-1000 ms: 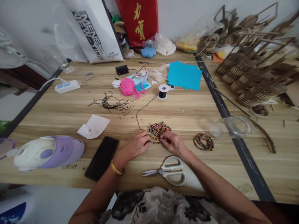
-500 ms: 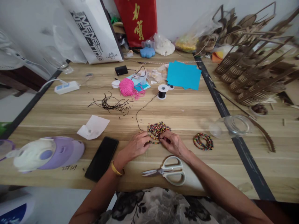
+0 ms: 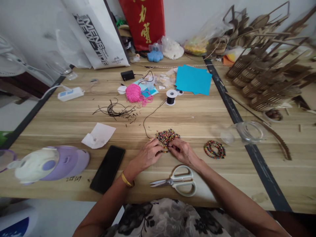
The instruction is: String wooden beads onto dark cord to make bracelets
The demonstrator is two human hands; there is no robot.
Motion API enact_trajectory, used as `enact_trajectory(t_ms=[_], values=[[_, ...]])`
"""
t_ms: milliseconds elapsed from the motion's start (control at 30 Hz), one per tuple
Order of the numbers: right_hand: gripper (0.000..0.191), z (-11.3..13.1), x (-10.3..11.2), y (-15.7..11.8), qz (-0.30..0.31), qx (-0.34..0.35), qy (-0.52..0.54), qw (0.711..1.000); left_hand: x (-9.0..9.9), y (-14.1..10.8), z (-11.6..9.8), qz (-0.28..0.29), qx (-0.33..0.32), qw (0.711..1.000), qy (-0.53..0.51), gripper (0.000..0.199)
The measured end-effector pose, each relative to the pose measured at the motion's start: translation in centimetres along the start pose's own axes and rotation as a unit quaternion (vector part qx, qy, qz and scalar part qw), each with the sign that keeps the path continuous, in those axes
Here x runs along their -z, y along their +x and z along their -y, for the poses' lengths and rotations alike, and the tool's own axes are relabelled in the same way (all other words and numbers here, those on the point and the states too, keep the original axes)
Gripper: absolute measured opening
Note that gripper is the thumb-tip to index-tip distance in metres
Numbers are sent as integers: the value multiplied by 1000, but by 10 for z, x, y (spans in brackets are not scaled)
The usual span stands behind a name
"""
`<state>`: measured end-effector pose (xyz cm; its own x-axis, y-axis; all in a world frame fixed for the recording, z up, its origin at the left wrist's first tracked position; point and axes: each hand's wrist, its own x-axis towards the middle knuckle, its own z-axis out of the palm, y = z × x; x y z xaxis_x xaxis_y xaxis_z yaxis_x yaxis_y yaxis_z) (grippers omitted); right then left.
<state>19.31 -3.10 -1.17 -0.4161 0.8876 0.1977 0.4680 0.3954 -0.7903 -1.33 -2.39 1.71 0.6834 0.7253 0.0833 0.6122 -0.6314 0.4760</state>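
Evidently bead-threading, head view. Heap of small multicoloured round beads [image 3: 168, 135] on the pale wood-grain table [image 3: 192, 121], just beyond and between both hands. Short row of strung multicoloured beads [image 3: 165, 151] spans the gap between left hand [image 3: 147, 154] and right hand [image 3: 183, 152].

Left hand: fingers bent at the row's near end; cannot tell whether they grip. Right hand: thumb and forefinger close together at the heap's edge; any pinch unclear.

Thin black cord [image 3: 144, 122] runs from a white-flanged spool of black cord [image 3: 171, 98], beyond the hands, towards the left fingertips. Coiled multicoloured bead strand [image 3: 214, 143], right of the right hand, looks finished. Current row seems partway, plenty of beads loose.

Hard to make out: cord's end, bead holes, fingertips; forearms cut off below.
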Motion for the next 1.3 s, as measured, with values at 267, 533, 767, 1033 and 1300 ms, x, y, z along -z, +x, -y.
enact_trajectory(t_ms=[267, 533, 767, 1033, 1300], values=[[10, 5, 3, 1, -2, 0, -4, 1000, -2, -1, 0, -6, -3, 1000, -2, 11], [9, 2, 1, 0, -8, 2, -4, 1000, -5, 1, 0, -10, -5, 1000, -10, 9], [10, 0, 1, 0, -11, 18, -8, 1000, -6, 5, -4, -7, -7, 1000, -10, 11], [9, 0, 2, 0, -12, 13, 0, 1000, -7, 6, -4, -15, -8, 1000, 0, 12], [9, 4, 5, 2, -18, -4, 23, 1000, -6, 6, -7, -19, 4, 1000, -9, 10]])
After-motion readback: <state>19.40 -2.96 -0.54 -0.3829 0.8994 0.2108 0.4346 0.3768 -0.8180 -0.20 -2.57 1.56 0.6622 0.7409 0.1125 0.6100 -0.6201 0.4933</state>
